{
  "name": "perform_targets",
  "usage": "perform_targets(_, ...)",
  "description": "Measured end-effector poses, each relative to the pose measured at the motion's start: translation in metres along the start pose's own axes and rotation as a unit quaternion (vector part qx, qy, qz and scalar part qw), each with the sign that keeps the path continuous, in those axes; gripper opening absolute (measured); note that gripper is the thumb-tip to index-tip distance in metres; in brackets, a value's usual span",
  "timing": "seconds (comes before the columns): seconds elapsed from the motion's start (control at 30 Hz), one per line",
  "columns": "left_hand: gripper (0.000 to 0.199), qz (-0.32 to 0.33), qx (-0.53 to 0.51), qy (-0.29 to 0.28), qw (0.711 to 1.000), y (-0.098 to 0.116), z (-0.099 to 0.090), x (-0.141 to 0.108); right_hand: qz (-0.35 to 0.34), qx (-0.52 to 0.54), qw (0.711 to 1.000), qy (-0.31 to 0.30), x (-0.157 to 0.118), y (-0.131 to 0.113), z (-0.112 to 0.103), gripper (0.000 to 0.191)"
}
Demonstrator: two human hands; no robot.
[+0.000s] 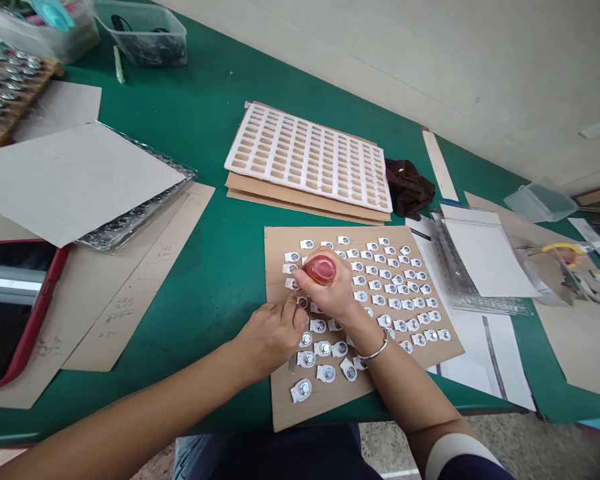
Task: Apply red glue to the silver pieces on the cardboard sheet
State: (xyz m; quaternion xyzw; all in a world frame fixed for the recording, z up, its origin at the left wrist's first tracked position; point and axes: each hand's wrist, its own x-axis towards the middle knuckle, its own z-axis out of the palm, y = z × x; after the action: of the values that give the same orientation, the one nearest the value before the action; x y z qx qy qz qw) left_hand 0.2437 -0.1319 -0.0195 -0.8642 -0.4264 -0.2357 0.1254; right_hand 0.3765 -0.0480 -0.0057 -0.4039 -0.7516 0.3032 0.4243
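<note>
A sheet of brown cardboard (pixel 290 413) lies in front of me, dotted with several small round metal pieces on white tabs (pixel 326 373). My right hand (pixel 333 293) is wrapped around what looks like a red bottle (pixel 321 269), its rounded base facing up. The bottle's lower end is hidden by my fingers. Left of it, my left hand (pixel 275 333) rests low over the cardboard with its fingers curled together. Its fingertips meet at one small ring-shaped piece (pixel 303 303) close under the right hand; the exact grip is partly hidden.
Behind the cardboard, a white grid tray (pixel 305 157) sits on cardboard sheets beside a dark cloth (pixel 409 187). At left are a red-cased phone (pixel 55 283) and a grey board (pixel 75 180) on clear plastic trays. More plastic trays (pixel 455 267) lie right. Plastic bins (pixel 150 40) stand at back left.
</note>
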Motion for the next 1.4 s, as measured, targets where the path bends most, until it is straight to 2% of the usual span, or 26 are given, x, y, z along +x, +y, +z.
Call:
perform_targets(0.23, 0.018, -0.001, -0.003, -0.008, 1.0, -0.0001, 0.0016, -0.0013, -0.007, -0.002, 1.0, 0.018, 0.0006, 0.0021, 0.0013, 0.019)
perform_targets(1.4, 0.019, 0.003, -0.01, -0.001, 1.0, -0.0018, 0.0012, 0.0013, -0.015, -0.011, 0.999, 0.033, 0.0043, 0.0064, -0.0023, 0.02)
